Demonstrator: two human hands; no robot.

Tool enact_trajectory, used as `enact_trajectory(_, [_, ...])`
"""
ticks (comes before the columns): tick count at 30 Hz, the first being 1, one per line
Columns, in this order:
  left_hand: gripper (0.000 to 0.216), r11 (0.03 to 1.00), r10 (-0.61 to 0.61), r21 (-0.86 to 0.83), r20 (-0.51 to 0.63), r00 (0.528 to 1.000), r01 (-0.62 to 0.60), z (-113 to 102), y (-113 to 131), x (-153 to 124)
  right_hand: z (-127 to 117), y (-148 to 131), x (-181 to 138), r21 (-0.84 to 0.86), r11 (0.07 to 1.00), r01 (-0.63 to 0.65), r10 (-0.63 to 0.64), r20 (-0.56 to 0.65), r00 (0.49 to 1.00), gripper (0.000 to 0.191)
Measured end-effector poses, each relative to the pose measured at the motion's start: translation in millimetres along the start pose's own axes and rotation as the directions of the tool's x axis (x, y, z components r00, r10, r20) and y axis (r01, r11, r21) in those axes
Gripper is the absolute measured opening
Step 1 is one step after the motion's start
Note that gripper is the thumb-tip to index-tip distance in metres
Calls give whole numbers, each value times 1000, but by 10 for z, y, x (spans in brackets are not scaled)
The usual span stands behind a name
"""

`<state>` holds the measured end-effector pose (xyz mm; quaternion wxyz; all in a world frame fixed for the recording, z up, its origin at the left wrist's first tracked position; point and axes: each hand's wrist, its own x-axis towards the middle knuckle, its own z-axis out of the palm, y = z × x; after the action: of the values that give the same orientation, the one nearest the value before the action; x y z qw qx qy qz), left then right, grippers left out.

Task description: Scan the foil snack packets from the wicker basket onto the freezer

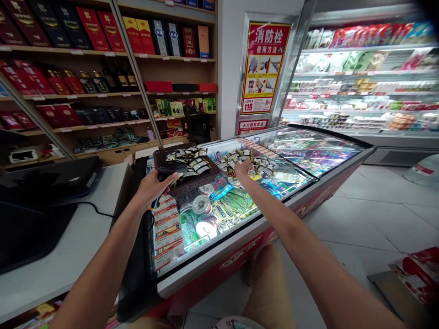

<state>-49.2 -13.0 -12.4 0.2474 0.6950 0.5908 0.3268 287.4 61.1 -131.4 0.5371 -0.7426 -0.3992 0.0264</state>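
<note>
My left hand (153, 183) grips the near edge of a dark brown woven tray (164, 157) that rests on the glass lid of a chest freezer (219, 246). The tray holds several small black and gold sachets (188, 161). My right hand (243, 170) reaches over the glass into a loose heap of the same sachets (255, 160), fingers curled down on them. Ice cream tubs and wrapped ices show under the glass.
A white counter (85, 224) with a black device and cable lies to my left. Wooden shelves of boxed goods (103, 59) stand behind. An open refrigerated case (360, 82) fills the right. A red fire-hydrant poster (264, 66) hangs on the pillar. Tiled floor to the right.
</note>
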Motion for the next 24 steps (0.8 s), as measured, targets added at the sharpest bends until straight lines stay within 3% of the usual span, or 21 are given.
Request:
enact_trajectory(2, [52,999,-44,-4,-24,999,44,-86,-47,43,183,-131,-77,-35,999,-2,3,13,1000,37])
enact_trajectory(4, [51,998,-59,-14,-23,998,59,-143,-108,70,400,-337,-183,-27,994,106,-99,189,977,31])
enact_trajectory(7, [50,999,-36,-38,-10,999,36,-172,-221,75,756,-736,-391,40,960,279,-255,543,800,19])
enact_trajectory(10, [50,998,-15,-62,-31,999,13,-180,-344,50,1078,-1123,-620,12,959,282,-215,676,704,36])
enact_trajectory(13, [53,997,-20,-70,-66,998,15,-216,-445,10,1269,-1363,-804,18,994,104,-85,714,695,27])
enact_trajectory(16, [58,997,-21,-76,-81,997,15,-263,-494,-32,1279,-1403,-878,95,994,-48,-33,702,711,8])
enact_trajectory(20, [61,998,-5,-66,-74,997,0,-233,-445,-69,1038,-1243,-748,206,972,-116,-40,627,778,5])
enact_trajectory(24, [57,999,36,-28,-38,999,-38,-42,-242,-75,601,-1038,-482,381,881,-280,13,573,819,11])
